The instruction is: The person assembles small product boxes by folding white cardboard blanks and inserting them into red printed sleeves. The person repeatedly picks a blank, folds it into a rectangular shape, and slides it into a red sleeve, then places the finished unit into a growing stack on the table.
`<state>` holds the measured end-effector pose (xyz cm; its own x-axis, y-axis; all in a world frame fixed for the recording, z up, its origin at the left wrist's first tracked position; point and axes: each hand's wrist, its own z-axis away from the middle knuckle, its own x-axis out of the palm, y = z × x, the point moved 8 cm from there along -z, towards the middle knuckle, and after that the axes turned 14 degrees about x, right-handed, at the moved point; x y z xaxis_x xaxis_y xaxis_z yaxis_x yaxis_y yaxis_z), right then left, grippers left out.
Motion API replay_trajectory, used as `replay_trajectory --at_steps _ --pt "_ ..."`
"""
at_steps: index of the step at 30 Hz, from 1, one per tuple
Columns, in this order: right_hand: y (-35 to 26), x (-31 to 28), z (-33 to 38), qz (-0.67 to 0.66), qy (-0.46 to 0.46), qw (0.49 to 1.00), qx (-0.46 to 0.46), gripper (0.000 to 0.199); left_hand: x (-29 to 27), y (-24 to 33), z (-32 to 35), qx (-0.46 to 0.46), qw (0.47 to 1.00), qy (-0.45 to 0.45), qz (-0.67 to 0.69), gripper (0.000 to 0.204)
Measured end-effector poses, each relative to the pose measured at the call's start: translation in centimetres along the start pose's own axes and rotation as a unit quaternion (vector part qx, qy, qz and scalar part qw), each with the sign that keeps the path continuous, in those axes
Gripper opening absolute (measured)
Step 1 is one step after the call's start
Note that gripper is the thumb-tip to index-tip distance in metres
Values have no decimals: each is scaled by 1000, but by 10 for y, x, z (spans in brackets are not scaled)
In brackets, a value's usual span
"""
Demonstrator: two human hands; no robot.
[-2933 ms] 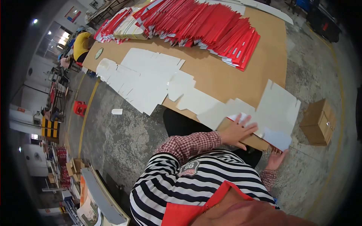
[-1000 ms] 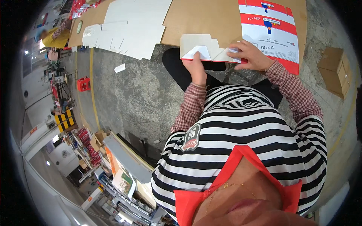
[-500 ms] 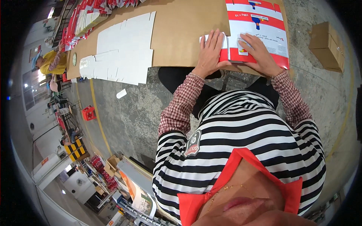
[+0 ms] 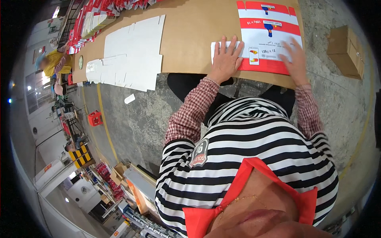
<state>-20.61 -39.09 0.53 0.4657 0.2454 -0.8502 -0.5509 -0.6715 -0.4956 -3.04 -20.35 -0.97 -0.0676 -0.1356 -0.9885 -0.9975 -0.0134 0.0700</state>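
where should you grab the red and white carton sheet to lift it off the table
Probably by its near red edge, coming from the person's side. The carton sheet lies flat on the brown table, so nothing stands up to pinch, but that edge sits almost at the table's rim, where fingers could slip under. The left hand and right hand press flat on it.

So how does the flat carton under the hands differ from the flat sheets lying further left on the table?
The carton blank shows red bands and printing; the white sheets are plain. The carton blank is pressed flat by the left hand and right hand; the white sheets lie untouched and overlapping. Both are flat cardboard on the brown table.
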Motion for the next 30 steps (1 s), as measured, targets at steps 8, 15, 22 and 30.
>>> replay_trajectory --at_steps 8,15,22,30 --pt "75 -8 52 -775 -3 533 339 59 4 10 -20 -76 987 90 112 63" --pt "7 28 45 -597 -35 756 267 55 -10 98 -54 -73 916 193 344 77" --pt "-2 8 10 -564 -49 796 216 57 -7 100 -58 16 855 159 493 74" --pt "101 -79 6 -551 -85 793 246 60 -66 5 20 -103 888 340 293 60"
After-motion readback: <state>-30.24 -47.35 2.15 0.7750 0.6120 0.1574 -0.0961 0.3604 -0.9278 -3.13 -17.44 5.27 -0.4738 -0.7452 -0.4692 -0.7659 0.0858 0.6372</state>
